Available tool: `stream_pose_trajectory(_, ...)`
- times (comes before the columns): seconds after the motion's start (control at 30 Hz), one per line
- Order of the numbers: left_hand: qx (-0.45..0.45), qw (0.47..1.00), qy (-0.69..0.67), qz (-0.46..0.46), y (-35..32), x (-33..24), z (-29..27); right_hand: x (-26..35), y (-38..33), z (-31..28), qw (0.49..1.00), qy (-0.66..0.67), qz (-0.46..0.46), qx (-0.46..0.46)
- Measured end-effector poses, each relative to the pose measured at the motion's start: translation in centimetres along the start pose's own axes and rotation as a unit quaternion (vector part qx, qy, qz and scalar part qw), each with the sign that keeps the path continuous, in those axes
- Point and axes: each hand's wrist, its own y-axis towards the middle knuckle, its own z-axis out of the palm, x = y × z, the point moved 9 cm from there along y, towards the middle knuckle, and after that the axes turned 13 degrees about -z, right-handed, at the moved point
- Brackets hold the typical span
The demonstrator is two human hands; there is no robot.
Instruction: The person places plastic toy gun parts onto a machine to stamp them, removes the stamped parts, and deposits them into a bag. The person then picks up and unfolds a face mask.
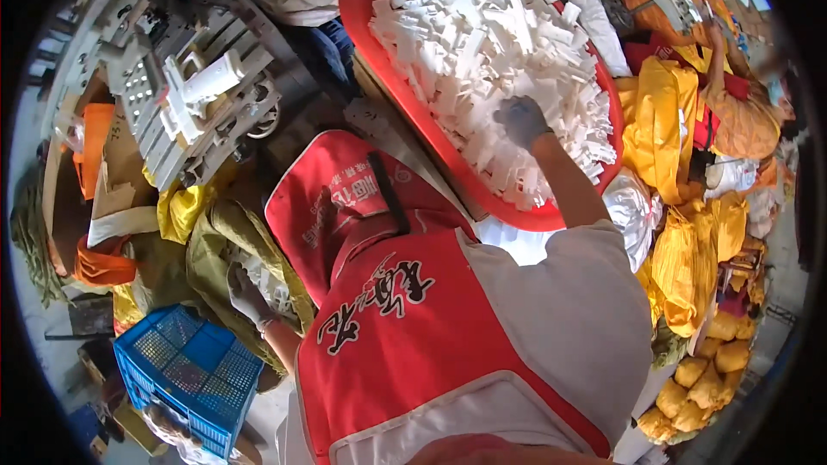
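Note:
My right hand [522,123], in a grey glove, reaches down onto a heap of white plastic parts [465,34]. Its fingers curl into the heap, and whatever they grip is hidden. The heap fills a big red tub [362,0] in front of me. On the left, my left hand [248,297], also gloved in grey, is at the mouth of an olive sack [211,250] with white pieces inside. Its fingers look stretched out, with nothing plain in them. A white plastic part [211,82] rests on the slatted metal machine [155,112] at the upper left.
A blue plastic crate [185,379] stands at the lower left, near the olive sack. Yellow sacks [680,267] crowd the right side, with a white bag [631,215] by the tub. Another person [741,112] is at the far right. Cardboard [121,172] stands beside the machine.

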Motion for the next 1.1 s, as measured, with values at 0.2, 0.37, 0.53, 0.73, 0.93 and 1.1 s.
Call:
stream_pose_trajectory(0.2, -0.047, 0.997, 0.048, 0.028, -0.2, -0.4, -2.3, -4.1, -0.7, 0.4, 0.970, 0.236, 0.053, -0.016)
stream_pose_trajectory(0.37, -0.079, 0.980, 0.092, 0.158, -3.2, -12.8, -1.2, -5.6, -3.6, 3.3, 0.665, 0.697, 0.248, -0.106)
stream_pose_trajectory(0.53, -0.083, 0.964, 0.028, 0.252, -3.8, -22.9, -1.4, -4.9, -3.4, 6.3, 0.320, 0.888, 0.185, -0.274)
stream_pose_trajectory(0.73, -0.066, 0.903, 0.071, 0.419, -6.0, -35.7, 1.5, -0.9, 2.5, -0.3, 0.195, 0.947, -0.006, -0.255)
stream_pose_trajectory(0.93, 0.043, 0.848, 0.130, 0.512, -4.0, -40.2, 7.4, 0.7, 8.7, -6.7, 0.186, 0.919, 0.003, -0.347)
stream_pose_trajectory(1.1, 0.082, 0.869, 0.095, 0.478, -2.8, -39.6, 7.3, 4.3, 14.2, -20.8, 0.424, 0.798, -0.116, -0.413)
